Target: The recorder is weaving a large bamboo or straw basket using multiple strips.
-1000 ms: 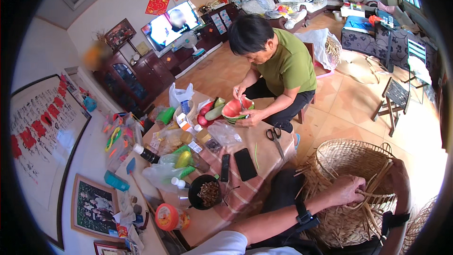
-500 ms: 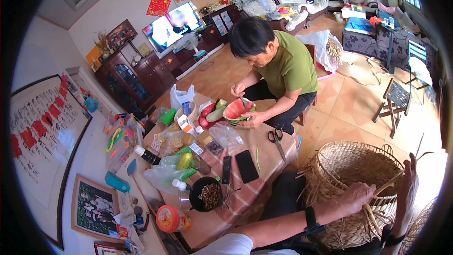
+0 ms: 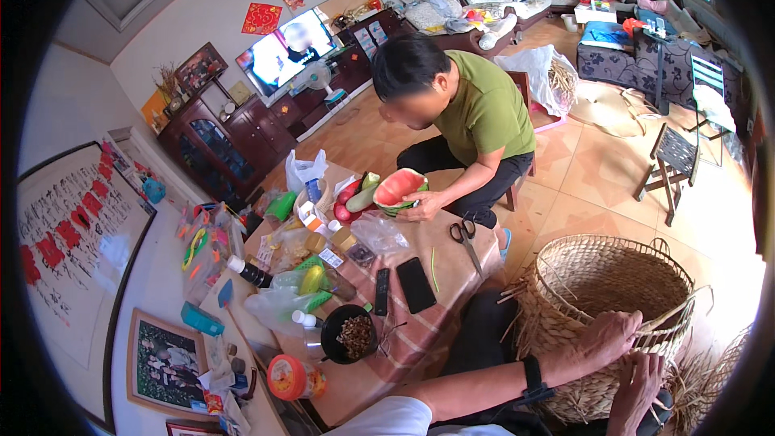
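A large round basket [image 3: 557, 307], woven from tan straw with an openwork rim, stands close in front of me at the lower right. My left hand [image 3: 607, 341] is closed at its near rim, fingers bent around the edge. Just below and to the right, my right hand [image 3: 639, 383] has its fingers curled in against the outer wall. Whatever lies between those fingers is too small to make out. Loose straw ends [image 3: 704, 295] stick out from the rim beside my hands.
The table [image 3: 404, 327] on my left holds scissors [image 3: 465, 244], a phone [image 3: 416, 284], a black bowl [image 3: 349, 333] and other clutter. Across it sits a person in green [image 3: 484, 105], one hand on a hollowed watermelon half [image 3: 401, 187]. A folding stool [image 3: 672, 157] stands beyond the basket.
My right hand has come down from upright and spread to curled against the basket wall. My left hand stays at the rim. The person's other hand has left the watermelon and risen toward the head.
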Available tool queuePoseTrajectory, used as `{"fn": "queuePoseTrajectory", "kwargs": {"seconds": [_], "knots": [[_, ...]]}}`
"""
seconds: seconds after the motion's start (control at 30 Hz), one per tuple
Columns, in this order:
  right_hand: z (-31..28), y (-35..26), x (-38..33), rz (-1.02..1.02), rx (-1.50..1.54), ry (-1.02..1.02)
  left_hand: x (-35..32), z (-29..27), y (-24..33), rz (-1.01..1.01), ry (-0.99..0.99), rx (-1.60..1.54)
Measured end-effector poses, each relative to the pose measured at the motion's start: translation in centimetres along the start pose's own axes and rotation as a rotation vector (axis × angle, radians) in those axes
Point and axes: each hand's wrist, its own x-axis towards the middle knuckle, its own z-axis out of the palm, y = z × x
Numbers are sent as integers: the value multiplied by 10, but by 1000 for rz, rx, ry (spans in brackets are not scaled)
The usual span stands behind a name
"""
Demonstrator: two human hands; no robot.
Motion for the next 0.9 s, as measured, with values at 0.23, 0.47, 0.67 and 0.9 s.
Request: {"fn": "queuePoseTrajectory", "kwargs": {"seconds": [0.23,0.47,0.67,0.9], "knots": [[-8,1,3,-7,43,-60,13,-23,-7,50,-161,-313],[4,6,7,73,126,-55,29,-40,-15,-158,-401,-495],[-3,16,5,12,154,-71,30,-30,-25,-161,-498,-546],[5,18,4,244,297,-154,39,-38,-48,-88,-850,-574]]}}
